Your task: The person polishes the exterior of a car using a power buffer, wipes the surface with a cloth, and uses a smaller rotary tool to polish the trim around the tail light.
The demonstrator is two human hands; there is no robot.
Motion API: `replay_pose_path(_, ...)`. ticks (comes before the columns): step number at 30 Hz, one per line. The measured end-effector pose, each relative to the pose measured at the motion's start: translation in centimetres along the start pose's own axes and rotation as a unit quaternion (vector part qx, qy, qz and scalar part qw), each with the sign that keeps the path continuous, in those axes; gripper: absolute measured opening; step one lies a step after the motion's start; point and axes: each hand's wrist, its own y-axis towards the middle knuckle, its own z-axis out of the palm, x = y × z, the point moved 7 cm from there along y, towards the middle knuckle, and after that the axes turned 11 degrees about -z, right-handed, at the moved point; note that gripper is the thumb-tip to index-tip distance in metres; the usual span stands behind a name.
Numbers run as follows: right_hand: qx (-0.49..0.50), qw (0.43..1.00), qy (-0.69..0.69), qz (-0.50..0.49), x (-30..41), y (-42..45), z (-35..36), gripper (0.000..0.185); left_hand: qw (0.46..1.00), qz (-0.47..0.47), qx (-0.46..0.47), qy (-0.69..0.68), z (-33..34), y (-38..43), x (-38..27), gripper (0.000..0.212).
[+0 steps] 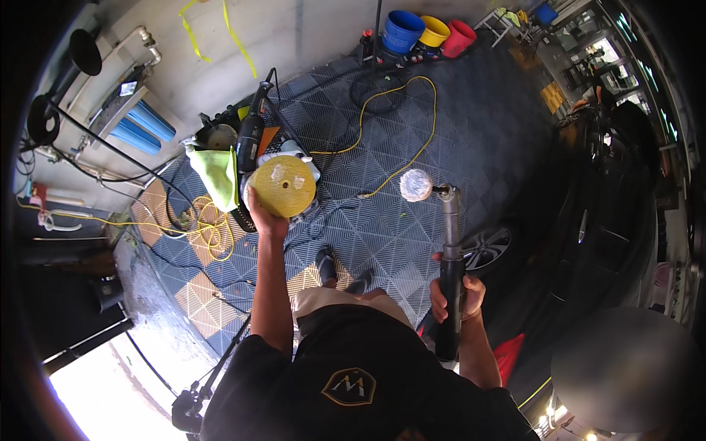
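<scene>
My left hand (268,219) grips the lower left edge of a round yellow polishing pad (284,186) with a small centre hole and whitish smears. Just behind the pad lies a black rotary polisher (253,129) on a cart; whether the two are joined I cannot tell. A lime-green cloth (215,175) hangs left of the pad. My right hand (458,297) is wrapped around the black grip of a slim, long-necked polisher (452,231). The tool's angled head carries a small whitish round pad (416,185), which points left and is in the air.
A dark car (595,231) with a spoked wheel (488,248) stands close on my right. A yellow cord (433,127) loops across the tiled floor (375,220), with more coils (212,231) at left. Blue (404,33), yellow (434,32) and red (459,38) buckets line the wall.
</scene>
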Motion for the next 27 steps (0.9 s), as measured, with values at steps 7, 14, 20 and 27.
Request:
replay_pose_path(7, -0.038, 0.981, -0.140, -0.133, 2.3, -2.2, 1.4, 0.096, 0.997, -0.042, 0.049, 0.031, 4.9, -1.8, 2.7, 0.062)
replay_pose_path(14, -0.154, 0.943, -0.213, -0.203, 3.4, -7.8, 1.8, 0.101, 0.982, -0.094, 0.099, 0.129, 10.8, -7.4, 8.8, 0.066)
replay_pose_path(20, -0.138, 0.894, -0.368, -0.214, 3.8, -10.9, 3.9, 0.104, 0.957, -0.178, 0.163, 0.162, 14.4, -13.3, 16.0, 0.061)
replay_pose_path(27, -0.240, 0.893, -0.253, -0.285, 3.2, -19.2, -0.8, 0.098, 0.985, -0.116, -0.014, 0.129, 5.9, -7.1, 13.4, 0.065)
